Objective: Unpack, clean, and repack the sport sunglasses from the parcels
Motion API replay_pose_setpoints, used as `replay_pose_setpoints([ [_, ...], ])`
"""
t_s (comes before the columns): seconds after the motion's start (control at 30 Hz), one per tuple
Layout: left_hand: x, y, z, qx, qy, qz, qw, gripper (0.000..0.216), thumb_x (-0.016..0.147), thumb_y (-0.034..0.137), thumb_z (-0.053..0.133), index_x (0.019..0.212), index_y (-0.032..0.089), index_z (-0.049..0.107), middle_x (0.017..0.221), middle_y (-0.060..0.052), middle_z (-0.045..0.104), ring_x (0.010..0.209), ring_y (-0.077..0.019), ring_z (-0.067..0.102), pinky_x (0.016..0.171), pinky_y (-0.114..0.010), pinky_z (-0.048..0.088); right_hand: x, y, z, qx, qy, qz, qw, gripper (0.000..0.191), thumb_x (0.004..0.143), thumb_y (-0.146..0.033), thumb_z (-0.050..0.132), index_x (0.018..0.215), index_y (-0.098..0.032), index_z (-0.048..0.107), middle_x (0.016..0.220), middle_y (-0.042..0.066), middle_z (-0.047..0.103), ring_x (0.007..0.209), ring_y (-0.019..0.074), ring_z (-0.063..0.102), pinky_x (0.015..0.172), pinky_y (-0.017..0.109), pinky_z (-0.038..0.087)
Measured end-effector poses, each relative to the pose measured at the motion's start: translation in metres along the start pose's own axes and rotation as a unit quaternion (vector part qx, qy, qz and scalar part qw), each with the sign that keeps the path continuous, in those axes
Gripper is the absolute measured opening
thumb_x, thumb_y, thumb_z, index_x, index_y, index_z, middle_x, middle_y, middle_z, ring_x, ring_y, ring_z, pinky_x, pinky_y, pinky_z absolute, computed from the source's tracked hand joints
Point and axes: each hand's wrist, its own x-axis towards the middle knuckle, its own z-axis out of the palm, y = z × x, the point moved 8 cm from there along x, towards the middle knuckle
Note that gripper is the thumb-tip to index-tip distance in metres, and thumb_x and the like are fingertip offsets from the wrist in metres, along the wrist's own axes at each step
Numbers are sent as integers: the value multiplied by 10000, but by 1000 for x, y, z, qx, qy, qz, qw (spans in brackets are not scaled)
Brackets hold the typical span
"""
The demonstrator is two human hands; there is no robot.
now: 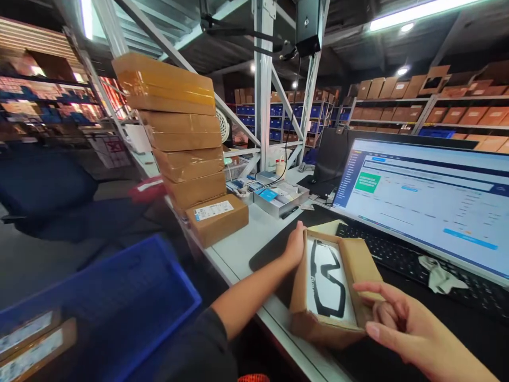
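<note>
An open cardboard box lies on the black mat at the desk's front edge. Inside it a pair of black-framed glasses rests on white padding. My left hand grips the box's far left corner, fingers wrapped round the edge. My right hand presses against the box's near right side, thumb and fingers curled on the cardboard.
A tall leaning stack of taped brown parcels stands on the desk at left, one labelled parcel at its foot. A monitor, keyboard and crumpled cloth sit at right. A blue crate is lower left.
</note>
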Motion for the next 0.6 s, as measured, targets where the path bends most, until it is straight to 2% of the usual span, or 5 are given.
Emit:
replay_pose_setpoints([
  [0.17,-8,15,-3,25,29,39,999,698,978,690,152,715,196,570,697,-25,611,707,-187,593,724,-329,469,-6,28,-2,-117,78,-91,986,962,669,-671,778,1462,-201,506,922,89,670,849,277,662,836,438,565],
  [0.27,-18,35,-4,48,38,71,996,725,962,699,107,724,205,582,740,-46,644,758,-215,603,753,-332,464,-14,48,0,-207,176,-199,941,1335,557,-819,752,1603,-185,218,1590,250,276,1425,523,300,1121,659,319],
  [0.33,-28,49,-3,64,38,94,993,725,969,683,98,764,206,603,776,-54,665,785,-227,618,771,-337,470,-14,64,10,-193,152,-219,944,1387,595,-886,654,1620,-170,53,1649,247,137,1466,531,211,1141,661,291],
  [0.43,-43,68,-1,95,35,124,987,717,990,632,54,834,211,613,818,-63,680,812,-237,634,782,-349,481,-15,73,22,-102,65,-182,976,1346,663,-860,627,1608,-207,-74,1585,206,365,1378,472,435,1106,573,404],
  [0.6,-66,109,13,173,18,184,968,587,1018,545,120,929,219,600,919,-89,677,917,-276,626,859,-420,466,-35,59,8,17,-24,-74,997,1279,652,-729,778,1619,-250,92,1569,127,426,1385,399,454,1161,509,367],
])
